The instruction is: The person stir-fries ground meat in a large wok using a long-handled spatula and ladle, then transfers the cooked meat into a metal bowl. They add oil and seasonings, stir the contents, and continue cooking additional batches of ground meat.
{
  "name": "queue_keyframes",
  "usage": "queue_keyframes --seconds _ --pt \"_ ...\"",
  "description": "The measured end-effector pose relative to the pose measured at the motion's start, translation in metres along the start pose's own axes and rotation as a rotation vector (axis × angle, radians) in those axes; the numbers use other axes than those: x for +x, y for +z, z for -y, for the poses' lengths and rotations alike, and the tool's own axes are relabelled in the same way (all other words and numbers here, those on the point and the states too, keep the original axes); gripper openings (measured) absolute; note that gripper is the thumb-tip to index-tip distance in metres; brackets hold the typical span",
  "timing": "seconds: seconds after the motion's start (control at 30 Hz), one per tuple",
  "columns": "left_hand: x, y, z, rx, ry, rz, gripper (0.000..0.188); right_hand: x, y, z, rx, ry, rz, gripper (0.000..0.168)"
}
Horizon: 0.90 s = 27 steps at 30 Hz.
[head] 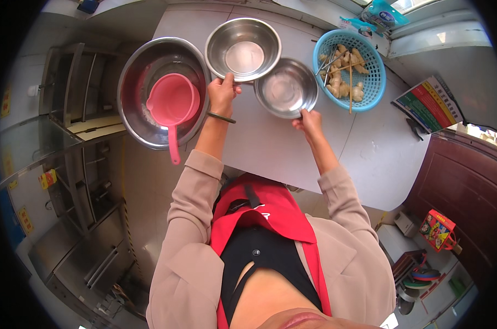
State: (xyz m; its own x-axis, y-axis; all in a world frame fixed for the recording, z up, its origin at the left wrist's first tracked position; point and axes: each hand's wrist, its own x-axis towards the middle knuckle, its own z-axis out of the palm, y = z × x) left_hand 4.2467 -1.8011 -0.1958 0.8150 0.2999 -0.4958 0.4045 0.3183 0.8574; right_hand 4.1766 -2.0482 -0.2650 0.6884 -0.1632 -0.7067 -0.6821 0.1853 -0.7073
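My left hand (pixel 222 95), with a bangle at the wrist, grips the near rim of a round stainless steel basin (pixel 244 57) that looks bare inside. To its right, my right hand (pixel 309 123) holds a smaller steel bowl (pixel 286 88) by its near rim. In the picture the basin's edge overlaps the bowl's upper left. Left of both stands a large steel basin (pixel 127 117) with a pink plastic dipper (pixel 173 98) in it; the dipper's handle hangs over the rim. Some whitish matter lies below the dipper, partly hidden.
A blue plastic basket (pixel 378 92) of ginger roots (pixel 337 80), chopsticks and metal rods stands at the table's right. Beyond it lie a printed board (pixel 431 103) and a dark clip-like object (pixel 415 128). Plastic packets (pixel 382 16) rest by the window; steel shelving (pixel 73 86) stands left.
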Motion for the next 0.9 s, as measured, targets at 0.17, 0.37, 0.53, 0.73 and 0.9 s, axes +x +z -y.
queue_keyframes --seconds 0.17,0.37,0.53,0.73,0.9 --pt "-0.02 0.005 0.004 -0.027 0.06 0.008 0.012 -0.038 -0.033 -0.01 -0.049 0.081 0.081 0.021" --pt "-0.071 -0.041 -0.02 -0.083 0.146 -0.055 0.006 -0.005 0.0 0.013 0.06 0.031 0.099 0.023" --pt "-0.118 -0.11 -0.067 -0.11 0.195 -0.171 0.005 0.058 0.05 0.031 0.081 0.022 0.027 0.023" --pt "-0.191 -0.25 -0.09 -0.179 0.316 -0.425 0.006 0.092 0.058 0.021 0.339 0.097 0.039 0.03" --pt "-0.279 -0.386 -0.08 -0.26 0.441 -0.703 0.009 0.021 0.058 -0.017 0.004 -0.113 -0.09 0.024"
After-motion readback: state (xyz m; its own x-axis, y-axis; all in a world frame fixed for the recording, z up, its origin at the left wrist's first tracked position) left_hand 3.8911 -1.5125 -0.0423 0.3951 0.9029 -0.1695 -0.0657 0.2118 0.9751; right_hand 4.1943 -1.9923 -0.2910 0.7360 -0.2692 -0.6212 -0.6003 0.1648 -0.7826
